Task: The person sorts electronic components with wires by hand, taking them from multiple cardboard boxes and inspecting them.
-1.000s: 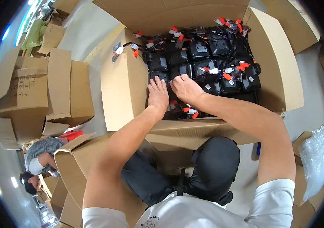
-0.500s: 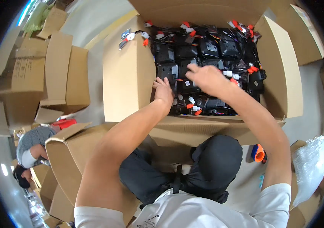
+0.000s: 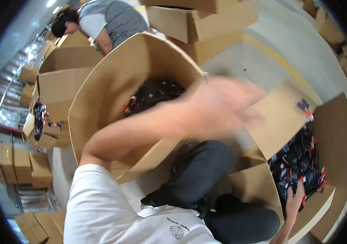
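My left hand (image 3: 226, 107) is smeared by motion above the near right rim of a tall cardboard box (image 3: 94, 105); whether its fingers hold anything is unclear. Deep inside that box lies a heap of black devices (image 3: 157, 93) with red and white connectors. At the lower right, my right hand (image 3: 294, 200) reaches into a second open cardboard box (image 3: 281, 118), its thumb and fingers apart over packed black plastic devices (image 3: 291, 162). Those devices have cables with red and white plugs. Some connectors (image 3: 304, 106) hang over this box's flap.
Another person (image 3: 120, 24) bends over cartons at the upper left. More open cardboard boxes (image 3: 173, 24) stand behind. A carton (image 3: 45, 136) with black cabled parts is at the far left. Grey floor with a yellow line (image 3: 275, 53) runs at the upper right.
The view has swung left, bringing the tall box to the middle and the device box to the right. My left hand has left the packed devices and moved over the tall box's edge.
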